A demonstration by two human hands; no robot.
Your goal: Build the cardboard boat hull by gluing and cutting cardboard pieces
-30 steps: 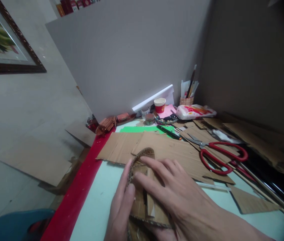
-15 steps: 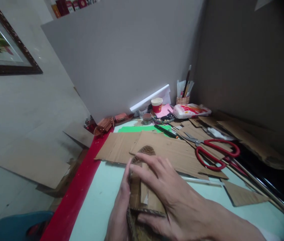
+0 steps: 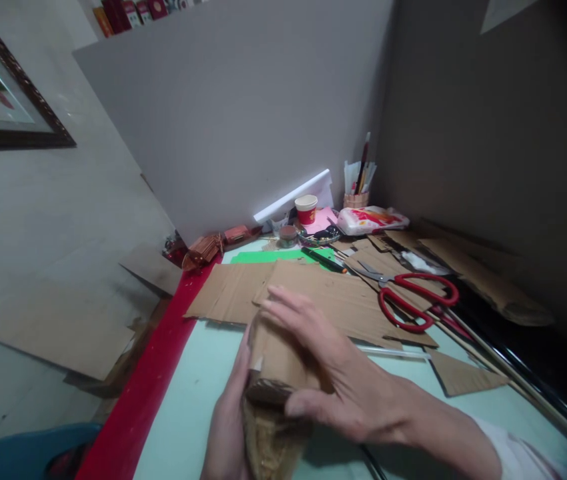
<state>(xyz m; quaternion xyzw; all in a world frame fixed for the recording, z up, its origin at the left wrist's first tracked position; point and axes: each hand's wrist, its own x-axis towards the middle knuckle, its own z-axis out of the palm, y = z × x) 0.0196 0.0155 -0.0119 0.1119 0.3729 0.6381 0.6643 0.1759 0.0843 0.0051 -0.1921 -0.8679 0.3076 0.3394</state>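
Note:
Both hands hold a small folded cardboard piece [image 3: 273, 373] over the pale green table top [image 3: 198, 393] near the front edge. My left hand [image 3: 228, 420] grips its left side, thumb up along the edge. My right hand [image 3: 333, 380] lies over the top of it, fingers stretched forward and thumb pressed under its near flap. The piece is tilted up, with its corrugated end toward me. Behind it lie flat cardboard sheets [image 3: 313, 293].
Red-handled scissors [image 3: 413, 297] rest on cardboard to the right, beside a cardboard offcut [image 3: 463, 377]. At the back stand a red paper cup [image 3: 306, 209], a brush holder [image 3: 356, 197], a white packet [image 3: 371, 219], green paper [image 3: 273, 256]. A red strip [image 3: 148, 380] edges the table's left.
The cardboard piece has been lifted and turned, so a plain face now covers the curved strip seen before. My right hand has shifted over its top. The view has drifted a little.

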